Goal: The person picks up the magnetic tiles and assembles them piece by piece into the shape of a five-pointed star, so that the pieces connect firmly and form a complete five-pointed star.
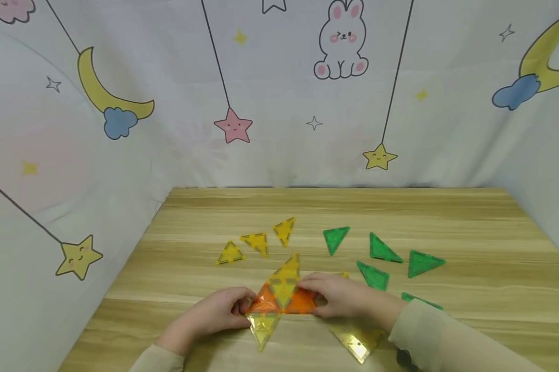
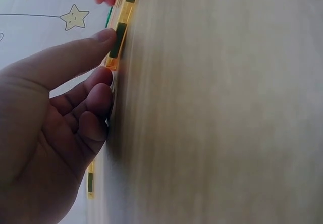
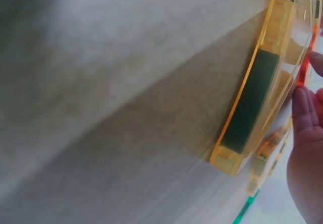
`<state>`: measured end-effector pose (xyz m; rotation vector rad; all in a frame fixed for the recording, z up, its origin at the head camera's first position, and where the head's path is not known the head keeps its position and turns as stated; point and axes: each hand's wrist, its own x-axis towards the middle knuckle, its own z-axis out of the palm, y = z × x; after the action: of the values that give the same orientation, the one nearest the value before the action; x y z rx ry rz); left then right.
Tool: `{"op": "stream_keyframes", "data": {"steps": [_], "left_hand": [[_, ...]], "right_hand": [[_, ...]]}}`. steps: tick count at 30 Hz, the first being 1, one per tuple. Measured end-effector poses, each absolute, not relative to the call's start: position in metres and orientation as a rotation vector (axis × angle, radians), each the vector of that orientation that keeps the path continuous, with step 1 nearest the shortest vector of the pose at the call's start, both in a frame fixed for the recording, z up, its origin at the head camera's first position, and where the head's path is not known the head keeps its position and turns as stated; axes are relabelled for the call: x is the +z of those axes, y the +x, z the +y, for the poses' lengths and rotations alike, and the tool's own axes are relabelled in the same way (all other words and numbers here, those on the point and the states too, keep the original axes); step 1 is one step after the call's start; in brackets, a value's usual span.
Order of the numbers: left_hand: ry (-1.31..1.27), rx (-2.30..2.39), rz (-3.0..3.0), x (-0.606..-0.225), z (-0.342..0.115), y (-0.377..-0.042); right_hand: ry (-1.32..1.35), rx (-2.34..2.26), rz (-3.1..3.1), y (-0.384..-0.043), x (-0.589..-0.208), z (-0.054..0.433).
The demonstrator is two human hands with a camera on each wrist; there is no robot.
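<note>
Flat translucent triangular magnetic tiles lie joined on the table. A left orange tile and a right orange tile flank a yellow tile. Another yellow tile extends beyond them, and a lower yellow tile points toward the person. My left hand grips the left side of this group, index finger by the orange edge, thumb at the lower yellow tile's corner. With thumb and fingers, my right hand pinches the right orange tile, partly covering it.
Beneath the right forearm lies a larger yellow tile. Small yellow tiles lie farther back on the wooden table. Several green triangular tiles are scattered to the right. A patterned curtain encloses the table's back and sides.
</note>
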<state>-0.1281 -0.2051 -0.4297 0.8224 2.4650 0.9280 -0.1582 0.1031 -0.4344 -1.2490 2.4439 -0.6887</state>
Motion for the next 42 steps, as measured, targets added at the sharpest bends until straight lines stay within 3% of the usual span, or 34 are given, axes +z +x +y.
{"op": "stream_keyframes", "data": {"steps": [12,28,42], "left_hand": [[0.837,0.958,2.504,-0.431,-0.205,-0.128],[1.085,0.679,2.64,-0.43,-0.175,-0.135],[0.965,0.757,2.582,-0.431,-0.179,-0.132]], "right_hand": [[-1.282,-0.718,2.445,-0.162,-0.428,0.097],[-1.206,-0.577,2.523,-0.181,-0.425,0.079],[-1.03,-0.582,2.552,-0.205,-0.423,0.098]]}}
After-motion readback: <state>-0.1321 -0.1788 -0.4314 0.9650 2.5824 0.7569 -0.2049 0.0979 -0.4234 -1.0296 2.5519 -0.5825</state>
